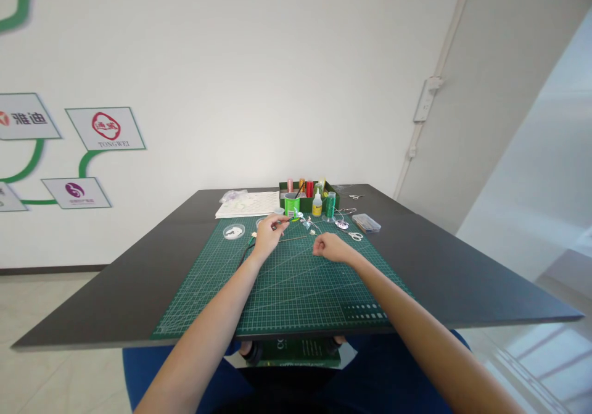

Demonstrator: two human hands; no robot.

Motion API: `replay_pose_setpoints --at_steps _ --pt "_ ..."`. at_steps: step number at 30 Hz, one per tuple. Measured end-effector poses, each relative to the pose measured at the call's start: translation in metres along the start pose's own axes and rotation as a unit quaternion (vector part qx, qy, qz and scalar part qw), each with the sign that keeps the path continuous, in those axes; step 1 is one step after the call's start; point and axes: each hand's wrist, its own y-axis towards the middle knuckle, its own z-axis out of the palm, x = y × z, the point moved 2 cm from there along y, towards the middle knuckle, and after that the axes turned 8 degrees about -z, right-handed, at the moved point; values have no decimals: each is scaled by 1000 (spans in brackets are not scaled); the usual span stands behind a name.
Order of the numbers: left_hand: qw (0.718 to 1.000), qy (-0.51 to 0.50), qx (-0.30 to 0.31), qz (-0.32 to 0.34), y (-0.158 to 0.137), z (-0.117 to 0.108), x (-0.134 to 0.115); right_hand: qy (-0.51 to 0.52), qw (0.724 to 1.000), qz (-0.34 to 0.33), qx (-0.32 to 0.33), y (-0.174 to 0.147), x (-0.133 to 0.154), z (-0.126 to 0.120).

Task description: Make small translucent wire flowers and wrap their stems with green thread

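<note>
In the head view, the left grip (269, 235) is closed with thumb and fingers pinched on a dark piece (289, 218), held just above the far part of the mat (300, 297). A small green bit (295, 219) shows right beyond its tip; whether the two are joined is too small to tell. The right grip (331, 247) is curled with the fingers drawn in, low over the mat, and I cannot tell whether anything is pinched there.

The dark piece looks slim and should be very light, probably stiff enough to hold its line yet easy to bend if squeezed hard. The best hold is a fingertip pinch on its shaft, away from the tip. Its thinness may let it roll between the fingers.

A thin rod (293, 238) lies on the mat between the hands; it too is likely light, best lifted near the middle. Past the hands, the small flowers (306, 223) look fragile and are better taken by a stem than by the petals. The tub (291, 205), glue (317, 205) and scissors (356, 236) stand or lie farther back on the tabletop (444, 266).
</note>
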Motion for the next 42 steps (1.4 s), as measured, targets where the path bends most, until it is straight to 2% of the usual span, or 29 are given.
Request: replay_pose_setpoints --at_steps 5,9,18,25,31,34,36,38,42 --pt "1000 -5 18 -3 0 2 -7 -28 997 43 -54 18 -35 -37" --pt "999 -10 33 -15 0 4 -11 -56 991 72 -100 33 -56 -56" --pt "998 -8 59 -32 -2 8 -22 -86 972 130 -174 66 -79 -67" --pt "998 -1 60 -33 -3 6 -18 -63 966 131 -213 64 -84 -79" --pt "997 -7 58 -49 -2 8 -18 -29 970 107 -218 53 -73 -92" --pt "994 -40 62 -78 -3 12 -20 71 973 94 -197 44 -57 -89" --pt "991 -64 62 -100 -4 14 -22 195 963 67 -174 35 -41 -79" --pt "988 -81 60 -116 -6 16 -23 288 946 12 -148 26 -21 -66" --pt "988 -86 53 -120 -8 14 -16 394 916 -44 -62 15 15 -32"
